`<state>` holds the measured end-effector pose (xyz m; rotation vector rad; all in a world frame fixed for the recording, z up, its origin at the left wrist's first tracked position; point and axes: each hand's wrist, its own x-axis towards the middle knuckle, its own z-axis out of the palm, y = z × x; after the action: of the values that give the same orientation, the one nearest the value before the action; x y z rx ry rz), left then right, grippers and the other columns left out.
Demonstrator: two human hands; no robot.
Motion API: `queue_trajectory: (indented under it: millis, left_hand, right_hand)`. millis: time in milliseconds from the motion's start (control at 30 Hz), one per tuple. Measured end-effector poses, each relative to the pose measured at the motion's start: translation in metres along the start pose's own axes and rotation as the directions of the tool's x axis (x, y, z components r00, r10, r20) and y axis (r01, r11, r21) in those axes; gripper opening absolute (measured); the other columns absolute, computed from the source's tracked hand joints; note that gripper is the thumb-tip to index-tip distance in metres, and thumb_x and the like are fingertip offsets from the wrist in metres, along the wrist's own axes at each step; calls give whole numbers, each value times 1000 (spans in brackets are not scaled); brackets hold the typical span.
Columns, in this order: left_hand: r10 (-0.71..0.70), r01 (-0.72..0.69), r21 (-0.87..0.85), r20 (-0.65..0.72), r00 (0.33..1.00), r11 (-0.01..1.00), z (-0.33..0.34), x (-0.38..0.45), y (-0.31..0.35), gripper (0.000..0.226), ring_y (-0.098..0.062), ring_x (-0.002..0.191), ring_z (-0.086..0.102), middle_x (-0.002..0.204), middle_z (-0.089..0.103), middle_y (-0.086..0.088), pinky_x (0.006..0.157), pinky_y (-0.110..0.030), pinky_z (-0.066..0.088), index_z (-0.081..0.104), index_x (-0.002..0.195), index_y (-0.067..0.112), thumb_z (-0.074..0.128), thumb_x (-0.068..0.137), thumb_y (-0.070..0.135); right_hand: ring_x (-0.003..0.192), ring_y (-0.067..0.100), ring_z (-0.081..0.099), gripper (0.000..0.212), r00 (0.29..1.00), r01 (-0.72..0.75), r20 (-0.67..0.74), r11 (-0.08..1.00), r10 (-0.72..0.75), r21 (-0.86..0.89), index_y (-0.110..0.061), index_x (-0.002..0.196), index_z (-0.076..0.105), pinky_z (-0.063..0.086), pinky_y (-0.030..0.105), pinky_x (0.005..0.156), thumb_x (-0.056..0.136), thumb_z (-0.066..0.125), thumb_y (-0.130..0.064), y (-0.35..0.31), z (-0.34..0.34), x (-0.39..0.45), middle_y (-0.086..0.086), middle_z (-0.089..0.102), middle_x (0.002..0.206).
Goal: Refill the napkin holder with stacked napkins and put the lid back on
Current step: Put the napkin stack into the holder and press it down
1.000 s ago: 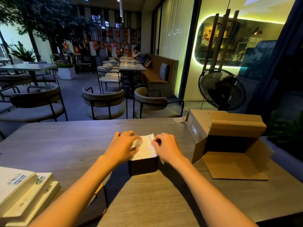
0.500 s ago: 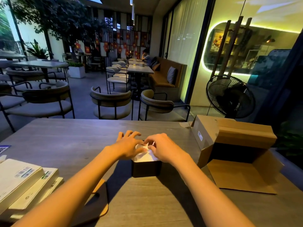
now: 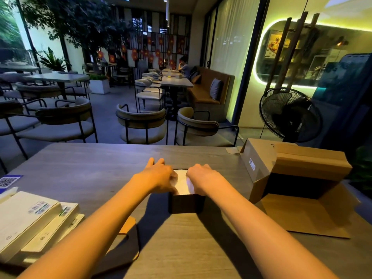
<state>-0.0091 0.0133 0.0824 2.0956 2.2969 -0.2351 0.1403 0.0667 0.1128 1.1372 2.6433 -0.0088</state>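
A dark square napkin holder (image 3: 186,204) stands on the grey table in front of me. A white stack of napkins (image 3: 182,183) sits in its open top. My left hand (image 3: 159,176) rests on the stack's left side, thumb on the paper and fingers stretched out past the holder's far left corner. My right hand (image 3: 203,178) presses on the right side of the stack, its fingertips hidden below the knuckles. A dark flat piece with a light wooden edge (image 3: 128,244), possibly the lid, lies on the table under my left forearm.
An open cardboard box (image 3: 310,164) lies on its side right of the holder, flap spread toward me. Flat white packs (image 3: 30,218) are stacked at the near left, a QR card (image 3: 9,181) behind them. Chairs and a standing fan (image 3: 289,115) stand beyond the table.
The napkin stack has sunk from above the rim down into the holder. My hands closed in over it, then spread to its two sides. The view has tilted up a little.
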Motion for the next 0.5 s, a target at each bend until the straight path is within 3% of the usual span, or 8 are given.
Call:
queue_trajectory:
  millis: [233, 400, 500]
  left_hand:
    - [-81, 72, 85, 115, 990, 994, -15, 9, 18, 45, -23, 122, 33, 126, 56, 2, 102, -45, 22, 58, 131, 34, 66, 87, 40]
    - [-98, 83, 100, 152, 983, 991, -16, 11, 22, 43, -23, 124, 35, 123, 57, 1, 106, -46, 20, 57, 131, 31, 64, 89, 38]
    - [-53, 48, 64, 72, 996, 997, -16, 9, 16, 46, -23, 121, 35, 119, 59, 2, 98, -43, 23, 58, 128, 30, 65, 86, 49]
  right_hand:
    - [99, 30, 61, 31, 998, 26, 62, 998, -30, 54, -4, 124, 65, 48, 35, 79, 93, 64, -2, 8, 3, 11, 17, 61, 121]
    - [104, 33, 62, 25, 997, 29, 63, 995, -35, 95, -4, 118, 68, 51, 41, 90, 94, 63, -4, 12, 5, 14, 13, 58, 108]
    - [115, 34, 55, 42, 998, 42, 34, 994, -46, 103, -14, 137, 61, 49, 41, 95, 95, 64, -8, 16, 1, 10, 14, 57, 126]
